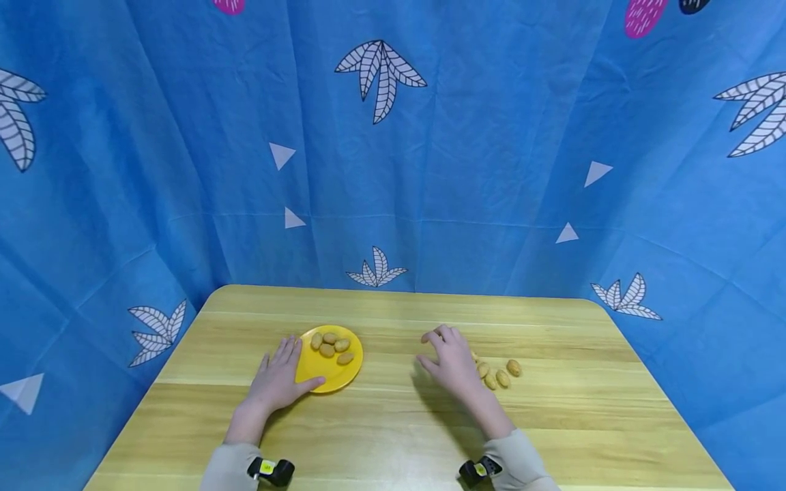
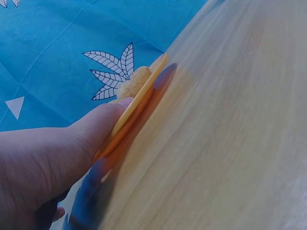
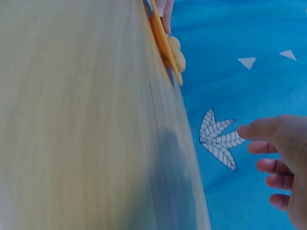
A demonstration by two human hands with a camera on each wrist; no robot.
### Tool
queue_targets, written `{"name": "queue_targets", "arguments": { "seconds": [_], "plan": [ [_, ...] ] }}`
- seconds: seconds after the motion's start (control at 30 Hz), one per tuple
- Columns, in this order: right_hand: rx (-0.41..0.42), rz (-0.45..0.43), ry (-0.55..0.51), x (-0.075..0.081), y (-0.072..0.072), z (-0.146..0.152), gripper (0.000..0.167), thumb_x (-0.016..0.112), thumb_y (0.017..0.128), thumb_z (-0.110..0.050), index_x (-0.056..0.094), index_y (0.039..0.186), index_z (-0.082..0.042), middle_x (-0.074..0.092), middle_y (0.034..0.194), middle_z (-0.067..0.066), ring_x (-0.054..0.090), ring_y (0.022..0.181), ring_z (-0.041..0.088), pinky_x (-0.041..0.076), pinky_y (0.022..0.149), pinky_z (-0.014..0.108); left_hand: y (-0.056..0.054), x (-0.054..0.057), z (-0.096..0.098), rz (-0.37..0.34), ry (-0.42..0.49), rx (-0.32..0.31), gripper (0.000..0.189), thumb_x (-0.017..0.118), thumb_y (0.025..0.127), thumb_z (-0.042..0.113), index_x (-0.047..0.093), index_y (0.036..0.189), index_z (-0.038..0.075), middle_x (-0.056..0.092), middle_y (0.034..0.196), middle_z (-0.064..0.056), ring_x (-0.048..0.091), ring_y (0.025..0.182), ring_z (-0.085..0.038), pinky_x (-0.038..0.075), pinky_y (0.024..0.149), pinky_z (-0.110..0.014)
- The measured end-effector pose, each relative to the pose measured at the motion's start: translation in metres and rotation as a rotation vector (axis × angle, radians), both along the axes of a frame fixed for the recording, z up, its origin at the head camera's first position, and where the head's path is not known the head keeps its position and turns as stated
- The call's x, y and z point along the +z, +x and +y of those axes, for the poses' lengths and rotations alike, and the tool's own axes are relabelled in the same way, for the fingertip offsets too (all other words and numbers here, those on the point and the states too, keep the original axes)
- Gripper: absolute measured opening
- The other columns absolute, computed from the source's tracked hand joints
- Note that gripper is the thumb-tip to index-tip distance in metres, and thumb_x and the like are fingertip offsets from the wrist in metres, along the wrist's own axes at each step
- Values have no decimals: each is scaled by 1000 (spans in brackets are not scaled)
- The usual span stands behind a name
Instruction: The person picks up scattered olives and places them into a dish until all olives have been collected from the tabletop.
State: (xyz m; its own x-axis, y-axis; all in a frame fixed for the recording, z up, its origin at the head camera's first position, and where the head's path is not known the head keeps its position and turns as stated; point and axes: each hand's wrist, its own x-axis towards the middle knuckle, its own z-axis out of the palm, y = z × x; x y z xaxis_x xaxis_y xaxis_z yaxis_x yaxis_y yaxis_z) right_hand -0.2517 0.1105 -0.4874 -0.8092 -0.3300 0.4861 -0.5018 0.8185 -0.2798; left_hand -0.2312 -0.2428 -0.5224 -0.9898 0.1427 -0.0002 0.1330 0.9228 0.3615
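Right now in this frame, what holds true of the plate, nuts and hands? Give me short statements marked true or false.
1. The left hand touches the plate. True.
2. The plate is blue. False: it is yellow.
3. Five nuts lie on the plate. True.
4. Every nut in view is on the plate. False: other nuts lie on the table, near the right hand.
5. The right hand grips a nut. False: it holds nothing.

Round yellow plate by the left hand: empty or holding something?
Not empty: five small, oval, tan, nut-like pieces lie on the round yellow plate in the head view; part of it is bare.
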Motion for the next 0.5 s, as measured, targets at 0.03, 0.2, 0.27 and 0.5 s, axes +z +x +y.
{"name": "queue_targets", "arguments": {
  "seconds": [0.03,0.2,0.27,0.5],
  "plan": [
    [-10,-4,-1,0,0,2,29,80,80,-25,66,102,-11,59,100,4,50,89,20,44,76,36,0,-1,0,0,-2,-1,105,54,85,70,19,153,-2,14,162,-23,11,150,-41,10,117,-67],
    [-59,-27,-11,-1,-4,14,31,80,79,-24,67,103,-10,58,99,3,50,90,21,44,78,36,-1,-3,0,5,-2,-1,106,54,85,71,20,153,-3,15,161,-23,12,150,-42,10,117,-67],
    [-77,-35,-14,-1,-5,19,31,81,79,-24,67,103,-11,58,99,4,50,92,22,44,79,37,-2,-4,0,6,0,-1,107,54,85,71,19,153,-3,14,161,-23,12,150,-42,10,117,-67],
    [-116,-34,-35,-5,-7,34,31,81,79,-22,67,103,-10,59,98,6,49,90,23,42,79,38,-3,-6,-1,1,-7,-2,107,54,85,71,20,153,-3,15,161,-24,13,150,-42,11,117,-67]
  ]
}}
